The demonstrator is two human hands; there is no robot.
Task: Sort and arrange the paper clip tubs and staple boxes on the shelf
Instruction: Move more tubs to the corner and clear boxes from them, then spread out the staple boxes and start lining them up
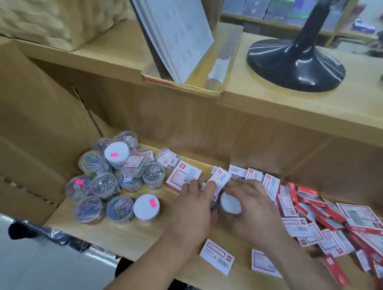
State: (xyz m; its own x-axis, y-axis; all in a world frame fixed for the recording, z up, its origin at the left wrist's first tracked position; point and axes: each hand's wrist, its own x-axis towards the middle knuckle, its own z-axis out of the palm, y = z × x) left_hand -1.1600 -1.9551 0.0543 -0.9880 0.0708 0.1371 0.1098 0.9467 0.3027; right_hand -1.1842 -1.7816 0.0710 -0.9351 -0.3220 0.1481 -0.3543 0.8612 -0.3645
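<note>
As fingers (250, 186) grip it, the tub (229, 204) looks white-lidded.

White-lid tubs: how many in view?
3: top tub on the pile, front tub at its right end, third tub in the right hand. More may be hidden.

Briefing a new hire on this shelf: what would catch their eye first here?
The red-and-white heap of staple boxes sprawling over the right of the shelf, against the cluster of clear tubs at left. Mid-shelf, the right hand grips a white-lidded tub, the left hand close beside it. A black stand base sits on the upper shelf.
</note>
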